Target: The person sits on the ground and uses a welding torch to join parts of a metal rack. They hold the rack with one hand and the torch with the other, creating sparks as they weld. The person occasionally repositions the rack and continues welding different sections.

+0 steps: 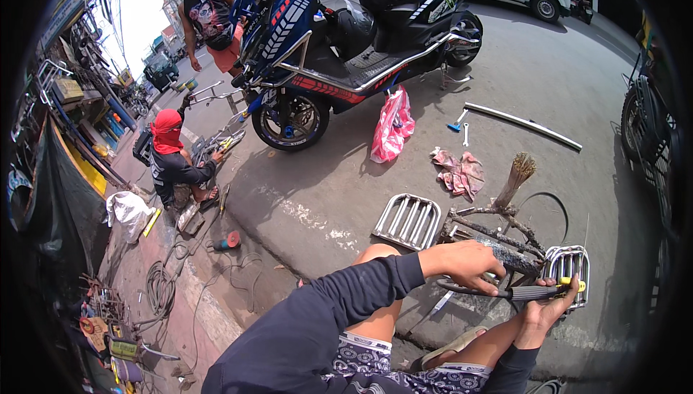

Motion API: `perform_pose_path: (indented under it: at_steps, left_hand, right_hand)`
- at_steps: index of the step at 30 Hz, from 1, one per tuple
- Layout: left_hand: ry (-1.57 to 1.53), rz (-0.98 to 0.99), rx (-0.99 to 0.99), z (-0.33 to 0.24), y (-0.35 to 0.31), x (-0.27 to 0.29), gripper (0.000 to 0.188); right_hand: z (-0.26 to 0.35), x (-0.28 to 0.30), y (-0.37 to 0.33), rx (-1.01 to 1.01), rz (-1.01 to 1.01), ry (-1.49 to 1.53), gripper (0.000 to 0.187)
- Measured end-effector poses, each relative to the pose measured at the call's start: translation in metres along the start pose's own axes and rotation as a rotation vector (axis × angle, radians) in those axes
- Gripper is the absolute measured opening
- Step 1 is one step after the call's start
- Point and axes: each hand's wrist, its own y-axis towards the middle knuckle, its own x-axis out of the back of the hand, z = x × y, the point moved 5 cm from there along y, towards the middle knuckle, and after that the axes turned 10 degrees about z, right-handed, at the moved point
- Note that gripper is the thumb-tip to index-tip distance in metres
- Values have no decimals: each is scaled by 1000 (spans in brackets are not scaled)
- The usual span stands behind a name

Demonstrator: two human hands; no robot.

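Observation:
My right hand [548, 313] is closed around a welding electrode holder [533, 293] with a ribbed grey grip and yellow parts at its head. A thin rod [586, 239] seems to rise from that head. The fingers of my left hand [469, 265] are bent down onto the black cable [462, 290] where it meets the grip. Just beyond both hands stands a rough, rusty metal frame [498, 235], partly hidden by my left hand. One shiny barred metal rack [408, 222] lies left of it; another rack [577, 258] is behind my right hand.
A bundle of thin brown rods [521, 172] stands upright by the frame. Beyond lie a stained rag [460, 173], a wrench [465, 134], a blue-headed tool [455, 126] and a metal tube [523, 125]. A scooter [346, 69] is parked ahead; a red-hooded person [173, 156] sits left, near an angle grinder [227, 242].

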Motion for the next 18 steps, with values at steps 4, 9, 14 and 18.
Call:
perform_pose_path:
  at_steps: [4,9,14,18]
  left_hand:
    - [-47,13,-78,-12,8,-5,41]
    - [-18,-26,-148,-22,6,0,36]
    - [122,-116,-170,-60,-18,13,29]
    - [153,-325,-453,-122,-45,18,26]
  right_hand:
    - [5,2,1,-31,27,6,39]
    - [20,11,-3,-2,-37,29,37]
    - [30,14,-8,12,4,63,39]
    - [34,17,-12,13,-1,60,41]
